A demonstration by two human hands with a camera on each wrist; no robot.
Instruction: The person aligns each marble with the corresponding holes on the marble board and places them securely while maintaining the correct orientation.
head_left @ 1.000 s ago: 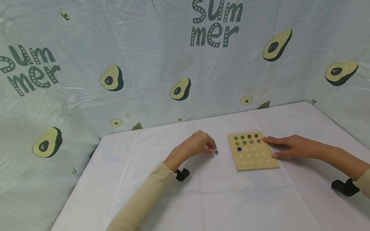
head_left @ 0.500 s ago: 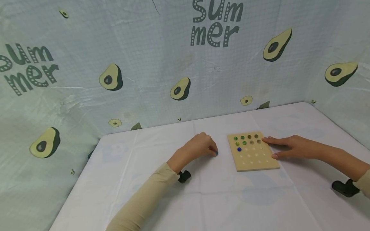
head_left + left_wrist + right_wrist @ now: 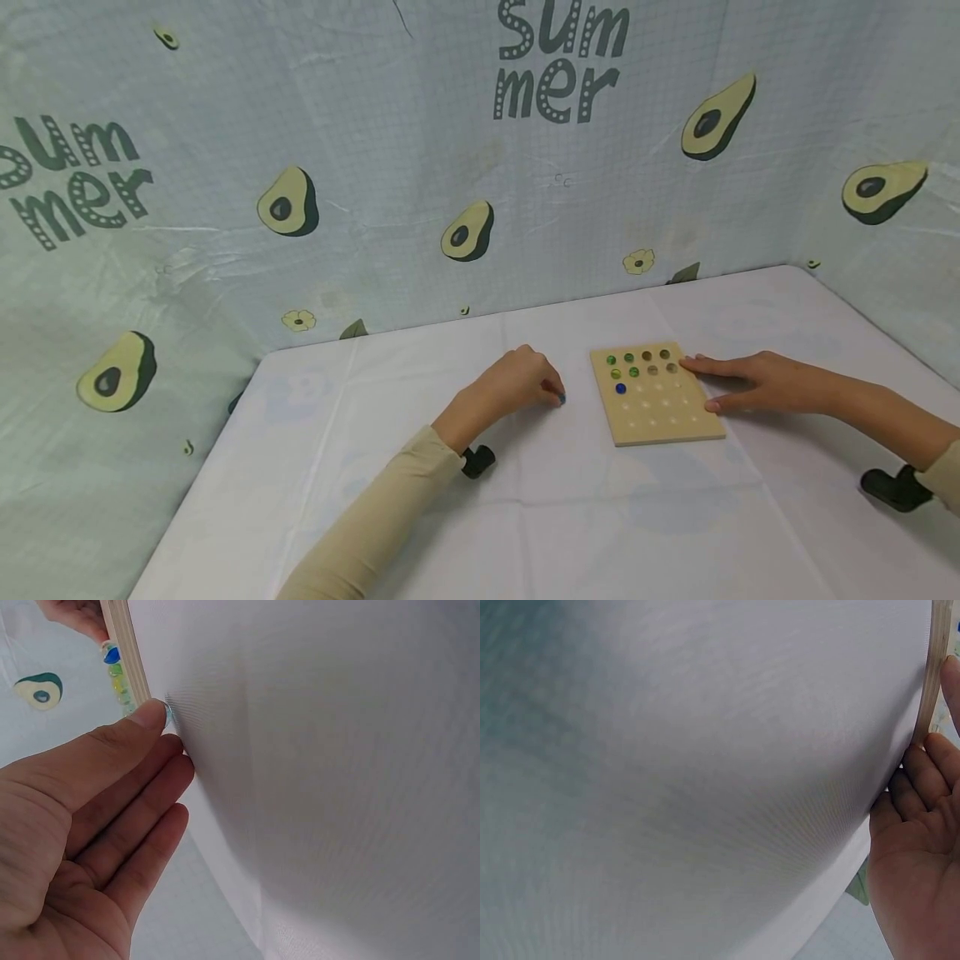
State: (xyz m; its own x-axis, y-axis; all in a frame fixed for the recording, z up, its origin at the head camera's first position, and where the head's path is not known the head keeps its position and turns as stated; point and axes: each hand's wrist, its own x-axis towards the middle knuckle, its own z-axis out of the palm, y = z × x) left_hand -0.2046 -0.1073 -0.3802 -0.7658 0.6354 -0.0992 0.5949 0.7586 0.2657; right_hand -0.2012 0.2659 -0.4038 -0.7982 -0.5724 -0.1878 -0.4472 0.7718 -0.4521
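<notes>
My left hand (image 3: 517,382) pinches a small light-blue glass marble (image 3: 562,398) between thumb and fingertips, low over the table to the left of a square wooden board (image 3: 642,432). In the left wrist view, the thumb covers most of this marble (image 3: 168,714). Green, yellow-green and clear or brownish marbles fill the two far rows of the board, and one dark blue marble (image 3: 621,388) sits at the left of the third row. Shallow dimples show in the nearer rows. My right hand (image 3: 772,383) rests at the board's right edge, fingers fairly straight, touching its side and top.
A white cloth (image 3: 480,533) covers the table. Behind it hangs a pale curtain (image 3: 375,208) printed with avocados and lettering. A black wrist camera (image 3: 478,461) is worn on the left wrist, another on the right.
One second ago the light-blue marble lay on the cloth at my left fingertips. The left hand has shifted slightly right and down and now pinches it. The right hand and board stay in place.
</notes>
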